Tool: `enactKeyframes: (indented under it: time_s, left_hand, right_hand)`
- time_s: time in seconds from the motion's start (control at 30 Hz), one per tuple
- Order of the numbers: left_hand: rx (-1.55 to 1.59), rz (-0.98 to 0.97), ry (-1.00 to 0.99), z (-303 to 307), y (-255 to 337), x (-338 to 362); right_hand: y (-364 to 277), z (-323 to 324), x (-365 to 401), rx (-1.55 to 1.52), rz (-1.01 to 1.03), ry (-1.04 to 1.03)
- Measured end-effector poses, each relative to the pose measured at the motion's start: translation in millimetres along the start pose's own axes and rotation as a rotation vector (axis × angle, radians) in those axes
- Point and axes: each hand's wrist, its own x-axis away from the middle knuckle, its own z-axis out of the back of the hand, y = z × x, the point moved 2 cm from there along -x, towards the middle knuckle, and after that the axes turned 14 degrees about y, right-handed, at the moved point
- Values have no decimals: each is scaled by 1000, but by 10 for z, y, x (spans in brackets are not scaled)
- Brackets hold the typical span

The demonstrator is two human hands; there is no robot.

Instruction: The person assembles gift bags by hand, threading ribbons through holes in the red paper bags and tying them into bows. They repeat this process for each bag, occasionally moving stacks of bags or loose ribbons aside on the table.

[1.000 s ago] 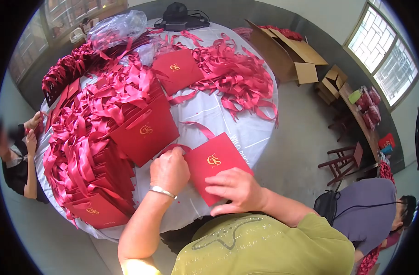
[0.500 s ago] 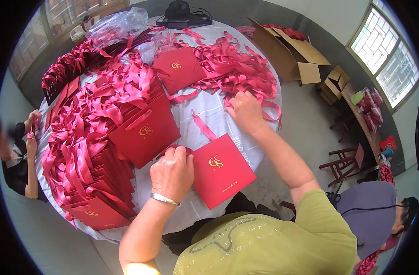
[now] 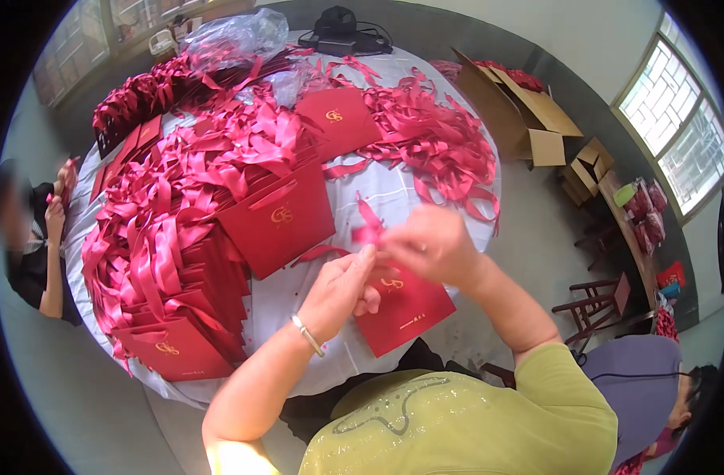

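A red paper gift bag with a gold logo lies flat at the table's near edge, partly under my hands. My left hand is over its upper left side, thumb and forefinger pinched on a pink satin ribbon at the bag's top. Meeting it from the right, my right hand is curled in at the same ribbon, its fingertips blurred by motion. The exact grip point is hidden between the fingers. Close by on the left stand packed rows of similar red bags with ribbon handles.
Loose pink ribbons are heaped at the back right, beside another flat red bag. Clear plastic wrap and a black cap lie farther back. A co-worker handles ribbon at left; another person sits at right.
My right hand has come from the ribbon heap to the bag's top. My left hand has moved right to meet it, and the view has shifted slightly.
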Motion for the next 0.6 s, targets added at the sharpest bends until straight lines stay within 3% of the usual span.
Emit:
enactKeyframes:
  time_s: [0.07, 0.1, 0.2, 0.4, 0.6]
  left_hand:
    - [108, 81, -7, 34, -92, -46]
    - [112, 3, 45, -6, -89, -38]
    - [182, -44, 147, 12, -85, -76]
    - [254, -199, 169, 156, -2, -135]
    - [243, -224, 166, 89, -11, -66]
  right_hand:
    - [-281, -41, 87, 57, 141, -124]
    - [-332, -54, 143, 43, 143, -128]
    - [-373, 56, 261, 35, 78, -132]
    - [-448, 570, 369, 176, 32, -182]
    - [-416, 807, 414, 294, -9, -120]
